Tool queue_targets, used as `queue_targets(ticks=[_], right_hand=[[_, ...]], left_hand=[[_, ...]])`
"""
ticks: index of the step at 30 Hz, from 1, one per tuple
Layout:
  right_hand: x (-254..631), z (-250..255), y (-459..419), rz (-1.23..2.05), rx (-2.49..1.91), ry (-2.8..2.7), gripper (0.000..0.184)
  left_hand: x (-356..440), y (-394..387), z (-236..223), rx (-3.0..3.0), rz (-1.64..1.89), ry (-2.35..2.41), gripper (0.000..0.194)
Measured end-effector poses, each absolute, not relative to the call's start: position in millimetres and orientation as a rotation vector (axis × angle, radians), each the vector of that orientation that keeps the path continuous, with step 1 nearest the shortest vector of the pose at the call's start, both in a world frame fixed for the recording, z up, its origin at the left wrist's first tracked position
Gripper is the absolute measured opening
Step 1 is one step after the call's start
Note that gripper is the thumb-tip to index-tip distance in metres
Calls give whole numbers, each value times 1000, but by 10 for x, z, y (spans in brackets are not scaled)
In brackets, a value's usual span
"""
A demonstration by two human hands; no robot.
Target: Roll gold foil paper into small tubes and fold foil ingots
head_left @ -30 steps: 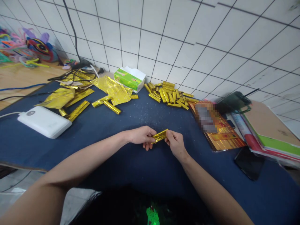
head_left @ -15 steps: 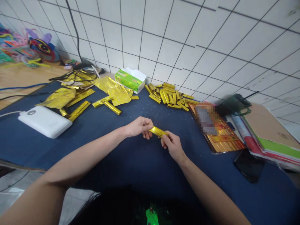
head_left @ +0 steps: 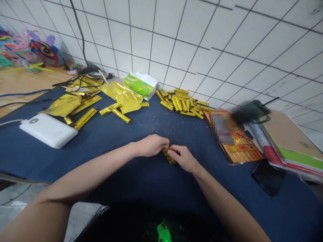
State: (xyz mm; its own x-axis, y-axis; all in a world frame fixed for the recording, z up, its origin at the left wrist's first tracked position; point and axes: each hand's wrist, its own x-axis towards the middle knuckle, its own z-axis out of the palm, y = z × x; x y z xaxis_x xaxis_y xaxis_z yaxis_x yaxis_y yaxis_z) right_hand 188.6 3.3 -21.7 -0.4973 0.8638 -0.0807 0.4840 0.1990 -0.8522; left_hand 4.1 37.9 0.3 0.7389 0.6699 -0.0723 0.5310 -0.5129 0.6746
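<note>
A folded strip of gold foil paper [head_left: 169, 158] is between my hands, low over the dark blue tabletop [head_left: 141, 181]. My left hand [head_left: 154, 145] is closed, its fingertips pinching the strip's upper end. My right hand [head_left: 183, 157] grips the strip's right side between thumb and fingers. The fingers cover part of the paper. Beyond my hands lies a pile of folded gold paper rolls [head_left: 181, 103]. Flat gold foil sheets [head_left: 128, 102] and a few longer folded pieces lie to the left.
A green tissue box [head_left: 140, 85] stands against the tiled wall. At left sits a white power bank [head_left: 47, 131] with a cable. On the right are an orange-gold packet [head_left: 242, 151], a dark cup [head_left: 249, 112], a black phone [head_left: 268, 176] and stacked folders [head_left: 292, 137].
Both hands have come closer together and slightly lower. The gold strip, stretched out between them before, now slants downward with its lower end toward me.
</note>
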Motion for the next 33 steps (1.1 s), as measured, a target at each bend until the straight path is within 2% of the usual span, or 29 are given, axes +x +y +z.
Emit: queue_targets(ticks=[10, 14, 22, 33], right_hand=[[1858, -224, 35, 1228, -1376, -2054, 42], [1856, -243, 34, 1190, -1409, -2017, 40], [1813, -258, 9, 982, -1393, -2127, 42], [1802, -280, 39, 962, -1436, -2074, 40]], left_hand=[[-30, 475, 69, 2180, 368, 955, 18], [-127, 582, 86, 2087, 382, 976, 20], [-123, 623, -5, 1987, 369, 935, 23], [-159, 722, -196, 1878, 416, 827, 21]])
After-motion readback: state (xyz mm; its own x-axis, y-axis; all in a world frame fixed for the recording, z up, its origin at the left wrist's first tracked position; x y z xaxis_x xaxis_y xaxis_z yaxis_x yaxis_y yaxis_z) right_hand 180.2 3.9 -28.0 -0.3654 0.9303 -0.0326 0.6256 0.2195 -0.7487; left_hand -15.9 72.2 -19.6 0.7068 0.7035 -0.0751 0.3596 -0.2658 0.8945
